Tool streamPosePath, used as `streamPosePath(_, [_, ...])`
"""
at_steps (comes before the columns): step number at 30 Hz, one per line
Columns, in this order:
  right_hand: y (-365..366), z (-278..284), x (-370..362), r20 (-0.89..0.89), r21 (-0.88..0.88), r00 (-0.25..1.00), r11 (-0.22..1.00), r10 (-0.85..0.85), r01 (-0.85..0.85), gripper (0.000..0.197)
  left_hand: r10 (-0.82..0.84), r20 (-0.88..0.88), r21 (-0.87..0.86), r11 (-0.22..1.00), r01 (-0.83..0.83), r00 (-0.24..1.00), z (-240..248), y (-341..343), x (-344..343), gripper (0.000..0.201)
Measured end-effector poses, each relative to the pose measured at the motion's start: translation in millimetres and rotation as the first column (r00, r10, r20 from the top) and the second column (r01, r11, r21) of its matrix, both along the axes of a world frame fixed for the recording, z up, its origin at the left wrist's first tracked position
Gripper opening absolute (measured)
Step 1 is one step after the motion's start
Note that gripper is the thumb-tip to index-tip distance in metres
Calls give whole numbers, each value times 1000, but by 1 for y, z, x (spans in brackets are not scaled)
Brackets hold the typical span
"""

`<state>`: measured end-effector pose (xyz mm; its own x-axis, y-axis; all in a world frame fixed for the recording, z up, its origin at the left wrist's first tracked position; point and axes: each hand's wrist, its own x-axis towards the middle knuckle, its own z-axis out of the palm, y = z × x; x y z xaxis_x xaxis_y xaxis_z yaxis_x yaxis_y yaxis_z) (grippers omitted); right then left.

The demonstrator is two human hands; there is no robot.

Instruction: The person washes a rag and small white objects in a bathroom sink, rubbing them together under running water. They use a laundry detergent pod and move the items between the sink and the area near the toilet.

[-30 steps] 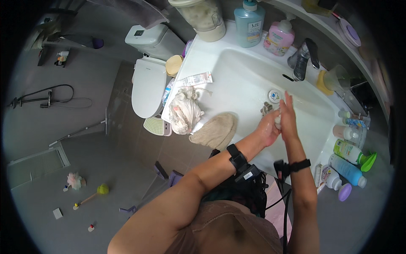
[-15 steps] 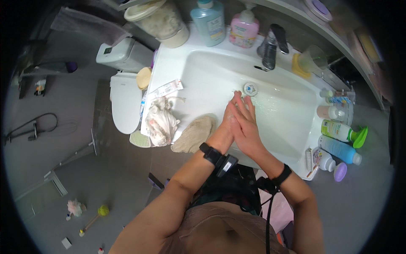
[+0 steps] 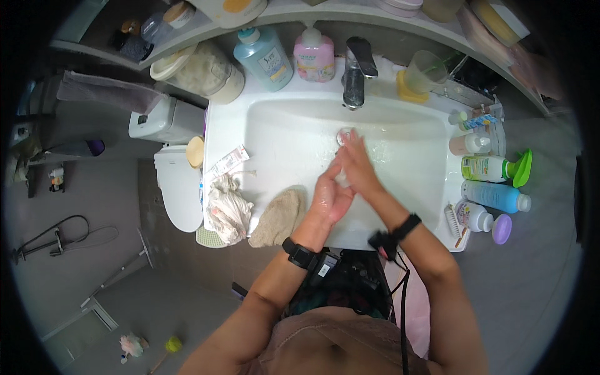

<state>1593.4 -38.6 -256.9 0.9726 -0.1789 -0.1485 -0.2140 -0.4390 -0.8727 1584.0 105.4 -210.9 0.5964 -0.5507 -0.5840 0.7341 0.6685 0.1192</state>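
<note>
Over the white sink (image 3: 406, 206) my two hands meet, wet and touching. My left hand (image 3: 332, 195) is turned palm up, with a sheen on the palm; its fingers are partly hidden behind the other hand. Lying across those fingers, my right hand (image 3: 357, 164) has its fingers stretched toward the drain plug (image 3: 344, 136), slightly blurred. A small whitish patch shows between the hands; whether it is lather or something solid I cannot make out. Behind them stands the dark metal faucet (image 3: 354, 78), with no stream visible. Droplets dot the basin.
A pink pump bottle (image 3: 314, 57) and a blue bottle (image 3: 265, 62) stand behind the basin. A beige cloth (image 3: 278, 219) and crumpled white cloth (image 3: 229, 212) lie at left. Several bottles, including a green-topped one (image 3: 494, 167), and a brush (image 3: 452, 222) line the right edge. A shelf (image 3: 350, 14) overhangs the back.
My palms, pressed together before, have shifted: the left has rolled palm up and the right has slid across its fingers. The whole view has also shifted, showing more of the shelf.
</note>
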Motion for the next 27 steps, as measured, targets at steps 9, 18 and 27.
streamPosePath(9, [0, 8, -5, 49, -54, 998, 998, -33, 36, 69, -7, 144, 24, 1000, 4, 990, 15, -4, -10, 76])
streamPosePath(18, [-10, -13, 1, 2, 1, 1000, 1000, -9, 9, 71, 7, 79, -18, 1000, -6, 997, 26, -11, -19, 70])
streamPosePath(27, [23, 35, -13, -61, 77, 998, 997, 9, -4, 69, 16, 112, 40, 999, -21, 994, 18, 0, -18, 72])
